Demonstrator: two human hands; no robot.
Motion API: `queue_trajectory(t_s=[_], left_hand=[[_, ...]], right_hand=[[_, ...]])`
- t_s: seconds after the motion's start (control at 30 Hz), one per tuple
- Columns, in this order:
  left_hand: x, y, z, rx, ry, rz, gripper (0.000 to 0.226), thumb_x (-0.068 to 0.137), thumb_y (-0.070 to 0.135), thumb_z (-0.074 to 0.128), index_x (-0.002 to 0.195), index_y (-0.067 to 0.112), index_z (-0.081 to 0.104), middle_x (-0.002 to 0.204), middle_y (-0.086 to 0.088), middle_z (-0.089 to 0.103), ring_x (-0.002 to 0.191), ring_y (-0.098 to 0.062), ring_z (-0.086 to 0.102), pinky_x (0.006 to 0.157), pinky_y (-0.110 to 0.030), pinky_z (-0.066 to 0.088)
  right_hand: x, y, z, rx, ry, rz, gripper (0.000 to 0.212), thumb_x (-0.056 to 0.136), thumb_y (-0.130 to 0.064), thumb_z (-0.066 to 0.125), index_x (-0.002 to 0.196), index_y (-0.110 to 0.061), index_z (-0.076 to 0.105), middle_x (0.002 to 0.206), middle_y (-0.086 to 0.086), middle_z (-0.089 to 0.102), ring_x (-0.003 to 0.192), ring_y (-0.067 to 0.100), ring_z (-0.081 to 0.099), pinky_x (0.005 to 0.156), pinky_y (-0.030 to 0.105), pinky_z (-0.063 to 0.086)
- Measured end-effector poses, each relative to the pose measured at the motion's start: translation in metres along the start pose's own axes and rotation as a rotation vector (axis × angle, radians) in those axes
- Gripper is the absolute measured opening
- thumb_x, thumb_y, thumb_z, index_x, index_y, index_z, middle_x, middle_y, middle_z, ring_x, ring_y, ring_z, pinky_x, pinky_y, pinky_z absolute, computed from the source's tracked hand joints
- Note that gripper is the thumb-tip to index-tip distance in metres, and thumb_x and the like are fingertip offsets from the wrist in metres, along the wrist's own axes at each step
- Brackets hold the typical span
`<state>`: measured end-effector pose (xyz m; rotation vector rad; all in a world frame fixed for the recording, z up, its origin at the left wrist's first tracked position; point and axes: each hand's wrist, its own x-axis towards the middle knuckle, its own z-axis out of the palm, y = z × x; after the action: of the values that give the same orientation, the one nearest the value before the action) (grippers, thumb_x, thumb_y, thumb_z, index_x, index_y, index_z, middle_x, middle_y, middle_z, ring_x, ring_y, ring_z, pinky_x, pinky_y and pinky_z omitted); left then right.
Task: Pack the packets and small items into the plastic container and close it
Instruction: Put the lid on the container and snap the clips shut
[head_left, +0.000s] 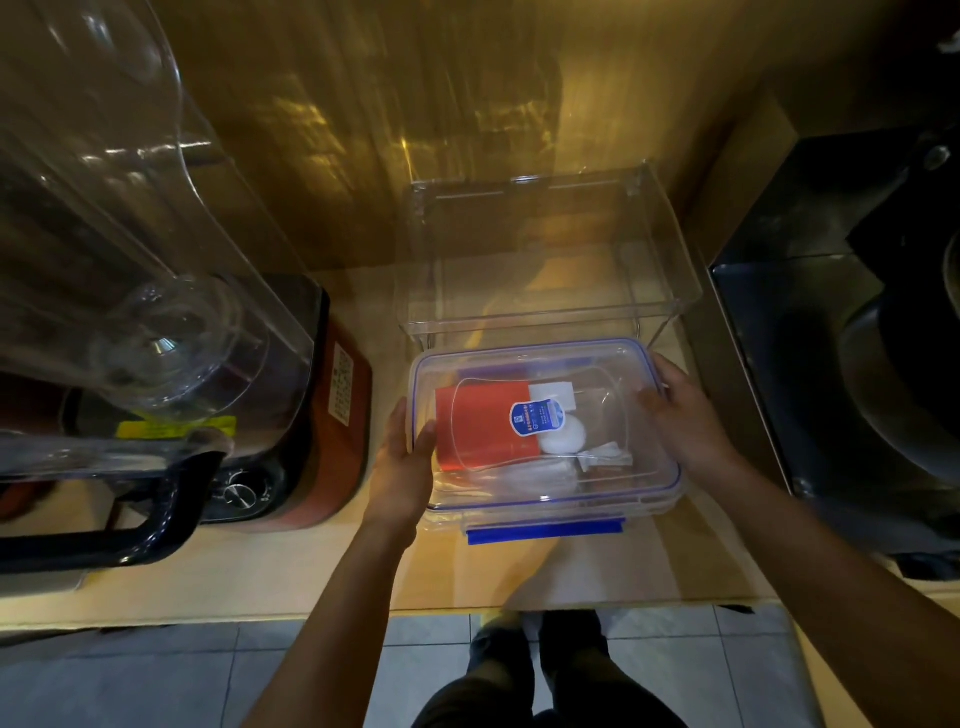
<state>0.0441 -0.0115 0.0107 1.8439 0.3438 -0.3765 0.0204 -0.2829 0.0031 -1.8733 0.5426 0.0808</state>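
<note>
gripping lidded container (545, 499), both hands' fingers (655, 402) curled

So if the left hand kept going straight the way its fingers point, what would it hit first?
Probably the clear rack behind the container; depth is unclear. The left hand points away from the person.

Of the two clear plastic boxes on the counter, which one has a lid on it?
The near box, held between the left hand and right hand, has a blue-trimmed lid. The far box stands open and empty.
</note>
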Motion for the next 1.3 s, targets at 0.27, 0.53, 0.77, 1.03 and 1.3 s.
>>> queue_trajectory(t_s=[0.27,0.53,0.77,1.03,1.3], left_hand=[[-0.005,-0.006,-0.004,-0.012,0.0,-0.06,0.049,0.095,0.029,0.051,0.141,0.032,0.034,0.133,-0.002,0.054,0.112,-0.018,0.055,0.099,-0.046,0.047],[-0.01,-0.018,-0.013,-0.22,-0.07,-0.103,0.057,0.087,0.017,0.061,0.135,0.038,0.038,0.11,0.013,0.061,0.089,-0.005,0.068,0.061,-0.022,0.058],[-0.023,-0.004,-0.021,0.342,-0.035,0.05,0.067,0.087,0.009,0.061,0.141,0.034,0.031,0.14,0.0,0.04,0.125,-0.013,0.046,0.102,-0.036,0.042],[-0.04,0.005,0.047,1.122,-0.123,0.666,0.067,0.085,0.069,0.026,0.145,0.04,0.021,0.158,0.0,0.018,0.146,-0.029,0.008,0.111,-0.055,-0.005],[-0.039,-0.014,0.057,1.19,-0.153,0.683,0.07,0.084,0.073,0.024,0.145,0.04,0.018,0.153,-0.003,0.031,0.143,-0.033,0.021,0.108,-0.062,0.004]], right_hand=[[-0.007,0.009,0.004,0.077,0.006,0.017,0.035,0.095,-0.02,0.047,0.128,-0.03,0.05,0.114,-0.001,0.064,0.099,0.013,0.063,0.079,0.031,0.053],[-0.024,0.013,0.002,-0.047,-0.035,-0.11,0.033,0.097,-0.032,0.042,0.13,-0.038,0.044,0.117,-0.008,0.061,0.104,0.006,0.061,0.086,0.029,0.05],[-0.015,0.009,-0.019,-0.118,-0.077,0.124,0.025,0.086,-0.028,0.063,0.106,-0.012,0.06,0.107,0.009,0.065,0.089,0.02,0.064,0.073,0.036,0.056],[0.018,-0.019,-0.003,-0.301,-0.104,0.008,0.057,0.085,-0.046,0.059,0.129,-0.011,0.052,0.131,0.012,0.057,0.11,0.017,0.054,0.086,0.029,0.041],[0.052,-0.053,0.011,-0.654,-0.478,0.157,0.069,0.08,-0.066,0.051,0.097,-0.002,0.069,0.093,0.012,0.068,0.087,0.024,0.062,0.07,0.028,0.044]])
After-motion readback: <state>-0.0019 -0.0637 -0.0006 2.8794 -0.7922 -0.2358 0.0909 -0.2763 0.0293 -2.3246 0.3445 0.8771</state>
